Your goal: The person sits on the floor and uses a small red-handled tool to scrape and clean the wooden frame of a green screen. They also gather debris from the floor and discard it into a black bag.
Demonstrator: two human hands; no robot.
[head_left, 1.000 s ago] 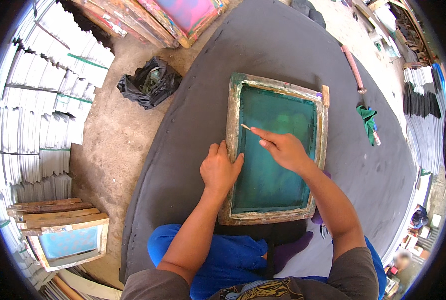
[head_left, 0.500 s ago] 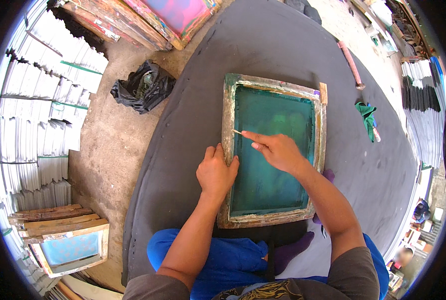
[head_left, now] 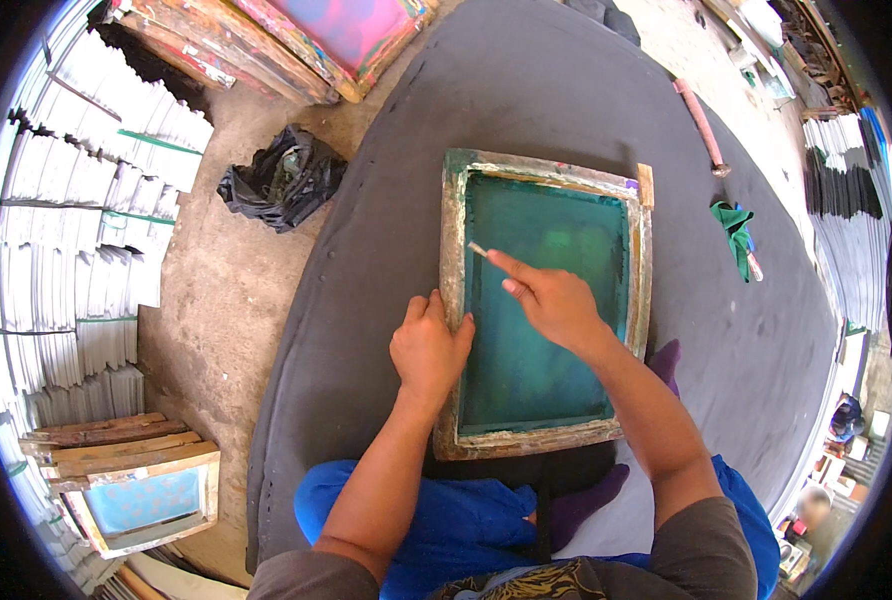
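A weathered wooden screen-printing frame (head_left: 454,345) with dark green mesh lies flat on the dark padded surface in front of me. My left hand (head_left: 428,345) grips its left rail, with the fingers over the wood and the thumb at the inner side. Above the mesh, my right hand (head_left: 556,305) pinches a small thin tool (head_left: 479,249) with a pale, flat-looking tip. That tip points up and left, near the upper part of the left rail. My fingers hide the rest of the tool, so its exact kind cannot be told.
On the dark surface (head_left: 766,365) at right lie a hammer (head_left: 701,125) and a green cloth (head_left: 734,235) beside a pen-like item. A black plastic bag (head_left: 284,178) sits on the floor at left, near stacked white sheets (head_left: 66,225) and other frames (head_left: 146,500).
My right hand has drawn the tool slightly up, its tip moving off the left rail to over the mesh edge. The left hand keeps its hold on the frame.
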